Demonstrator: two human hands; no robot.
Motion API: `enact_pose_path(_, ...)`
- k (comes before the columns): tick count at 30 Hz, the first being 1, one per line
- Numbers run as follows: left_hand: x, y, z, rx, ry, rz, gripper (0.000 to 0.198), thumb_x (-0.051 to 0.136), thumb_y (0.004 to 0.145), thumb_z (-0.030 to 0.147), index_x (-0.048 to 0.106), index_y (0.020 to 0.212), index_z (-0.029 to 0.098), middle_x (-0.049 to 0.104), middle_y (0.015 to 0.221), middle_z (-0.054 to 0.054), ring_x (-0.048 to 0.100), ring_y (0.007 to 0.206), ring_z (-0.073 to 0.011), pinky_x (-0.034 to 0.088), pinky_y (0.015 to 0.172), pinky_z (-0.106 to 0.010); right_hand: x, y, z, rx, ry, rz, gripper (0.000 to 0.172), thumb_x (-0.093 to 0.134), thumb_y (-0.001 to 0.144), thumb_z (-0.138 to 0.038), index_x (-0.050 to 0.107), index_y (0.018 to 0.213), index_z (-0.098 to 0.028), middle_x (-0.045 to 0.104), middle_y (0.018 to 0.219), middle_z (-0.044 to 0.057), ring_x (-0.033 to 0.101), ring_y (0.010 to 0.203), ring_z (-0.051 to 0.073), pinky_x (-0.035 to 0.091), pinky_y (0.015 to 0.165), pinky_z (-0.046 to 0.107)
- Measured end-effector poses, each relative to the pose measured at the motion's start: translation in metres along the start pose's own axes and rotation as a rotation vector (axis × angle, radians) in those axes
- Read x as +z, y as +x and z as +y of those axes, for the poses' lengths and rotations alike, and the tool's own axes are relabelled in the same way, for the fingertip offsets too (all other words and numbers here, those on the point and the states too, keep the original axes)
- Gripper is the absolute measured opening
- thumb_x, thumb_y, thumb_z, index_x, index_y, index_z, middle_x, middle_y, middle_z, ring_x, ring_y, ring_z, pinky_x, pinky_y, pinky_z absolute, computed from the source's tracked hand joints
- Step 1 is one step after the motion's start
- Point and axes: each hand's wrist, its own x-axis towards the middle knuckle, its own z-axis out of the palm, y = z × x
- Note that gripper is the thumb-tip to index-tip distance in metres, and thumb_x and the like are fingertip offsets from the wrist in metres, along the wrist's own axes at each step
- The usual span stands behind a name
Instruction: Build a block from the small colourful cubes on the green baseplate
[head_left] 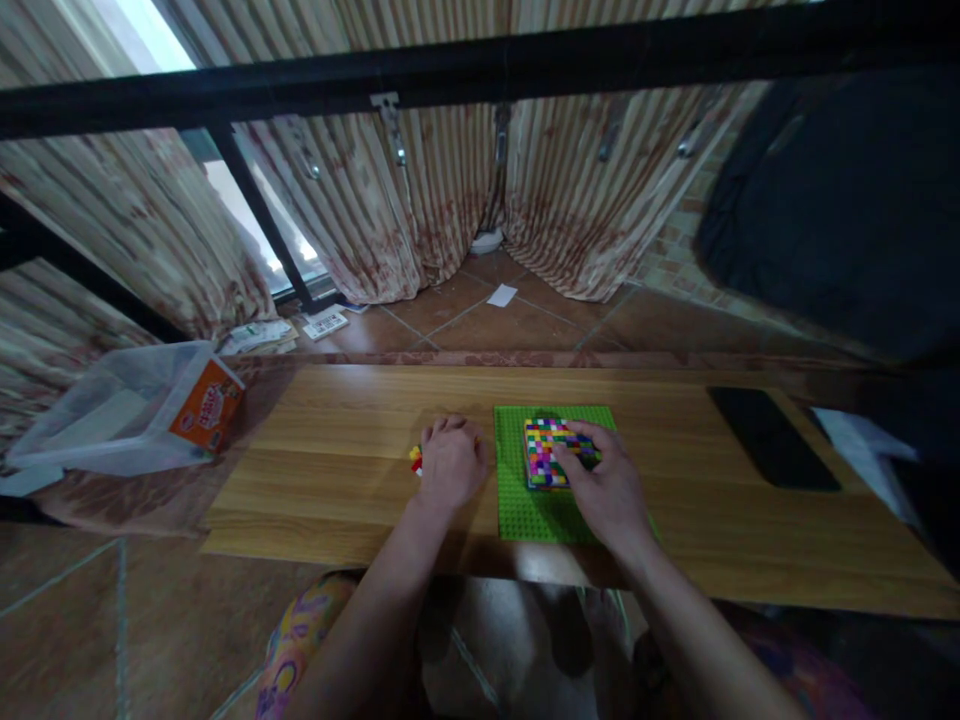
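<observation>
The right hand [607, 490], fingers narrowly pinched, is pressing the brick block [544, 450] on the green plate's [525, 515] far half while the left hand [450, 462] is resting curled shut over loose bricks [415, 460] just left — pushing straight down seems wisest, steadying the plate.

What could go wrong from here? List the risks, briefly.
1. The right hand grips the multicoloured block on the green baseplate, which lies near the front edge of the table; a hard push might slide it off.
2. Loose bricks beside the curled left hand could roll to the floor.
</observation>
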Motion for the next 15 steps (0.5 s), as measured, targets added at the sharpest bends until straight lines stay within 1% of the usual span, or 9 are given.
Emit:
enact_pose_path(5,-0.002,-0.007,-0.003,0.013,0.034,-0.025,0.018,0.052,0.08,0.02,0.068,0.084,0.022,0.068,0.096,-0.008,0.058,0.094,-0.0257,0.04,0.079,-0.037,0.0,0.0,-0.001,0.002,0.003,0.0,0.034,0.056,0.081,-0.043,0.063,0.106,-0.021,0.061,0.109,0.011,0.057,0.103,0.026,0.043,0.094,0.048)
enact_pose_path(10,-0.004,-0.011,-0.003,0.017,0.03,-0.034,0.018,0.052,0.077,0.015,0.068,0.083,0.021,0.068,0.095,-0.009,0.058,0.094,-0.0277,0.039,0.08,-0.041,-0.001,0.001,-0.001,-0.012,-0.006,-0.001,0.034,0.056,0.08,-0.042,0.063,0.105,-0.02,0.061,0.107,0.011,0.056,0.102,0.026,0.043,0.093,0.048)
enact_pose_path(15,-0.003,-0.013,-0.002,0.001,0.028,-0.038,0.02,0.05,0.079,0.013,0.068,0.082,0.02,0.067,0.094,-0.01,0.058,0.094,-0.0288,0.038,0.082,-0.043,-0.001,0.001,-0.005,0.008,0.0,-0.004,0.033,0.057,0.08,-0.04,0.063,0.104,-0.019,0.06,0.107,0.011,0.055,0.104,0.026,0.042,0.096,0.047)
